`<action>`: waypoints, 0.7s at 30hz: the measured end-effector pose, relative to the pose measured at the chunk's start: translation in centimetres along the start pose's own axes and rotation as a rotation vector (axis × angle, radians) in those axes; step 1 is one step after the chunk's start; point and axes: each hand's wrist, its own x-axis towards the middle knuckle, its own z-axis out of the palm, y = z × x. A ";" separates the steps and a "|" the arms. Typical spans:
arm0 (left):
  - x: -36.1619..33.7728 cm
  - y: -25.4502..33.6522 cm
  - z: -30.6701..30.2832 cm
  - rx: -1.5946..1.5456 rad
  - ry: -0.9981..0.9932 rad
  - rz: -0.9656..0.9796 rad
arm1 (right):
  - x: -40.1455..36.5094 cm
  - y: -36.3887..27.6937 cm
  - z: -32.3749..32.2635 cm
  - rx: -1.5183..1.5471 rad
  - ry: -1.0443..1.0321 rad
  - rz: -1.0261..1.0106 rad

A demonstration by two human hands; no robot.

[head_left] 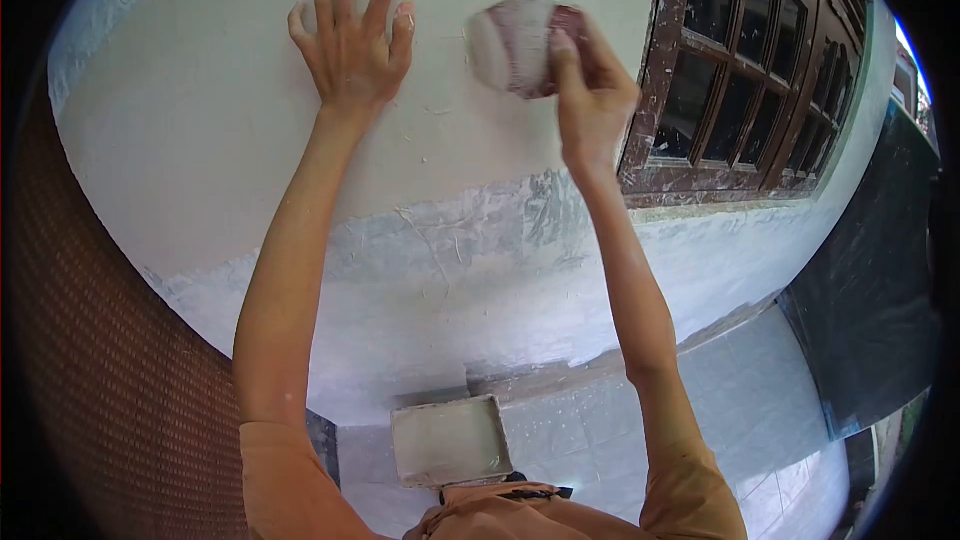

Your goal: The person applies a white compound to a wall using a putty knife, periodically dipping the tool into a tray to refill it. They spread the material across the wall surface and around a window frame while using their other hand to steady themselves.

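Note:
My left hand (pixel 355 55) lies against the pale wall (pixel 230 120) with its fingers spread and nothing in it. To its right, my right hand (pixel 597 90) grips a reddish putty spreader (pixel 520 45) by its right side, thumb on the near face. White putty smears cover much of the spreader, which is blurred by motion and overlaps the wall. Smooth cream coating surrounds both hands. Lower down, a patchy grey and white band (pixel 450 235) crosses the wall, with thin drips and small lumps above it.
A brown wooden window frame (pixel 680 175), spattered white, stands right of my right hand. On the tiled floor (pixel 570 430) below sits a rectangular tray (pixel 400 445) of whitish material. A brown woven panel (pixel 120 340) borders the left; a dark sheet (pixel 870 270) is at right.

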 end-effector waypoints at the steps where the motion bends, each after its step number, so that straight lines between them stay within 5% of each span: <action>1: -0.2 0.0 -0.2 0.000 -0.004 -0.001 | -0.2 -0.3 0.5 -0.026 -0.035 0.015; 3: -0.5 -0.2 -0.5 0.090 -0.238 -0.050 | 0.7 0.6 -0.4 -0.059 -0.023 0.050; 6: -0.1 0.0 -1.2 0.044 -0.233 -0.071 | 2.3 0.0 -2.5 0.001 0.236 -0.035; 11: -0.4 0.4 -1.7 0.035 -0.237 -0.062 | 1.4 0.6 1.4 0.113 -0.029 0.018; 16: 0.0 0.1 -2.8 -0.022 -0.032 0.010 | 3.9 0.6 -1.1 -0.100 0.208 -0.052; 21: -0.8 -0.1 -2.2 -0.017 -0.066 -0.050 | 3.7 0.4 1.9 0.065 0.047 -0.041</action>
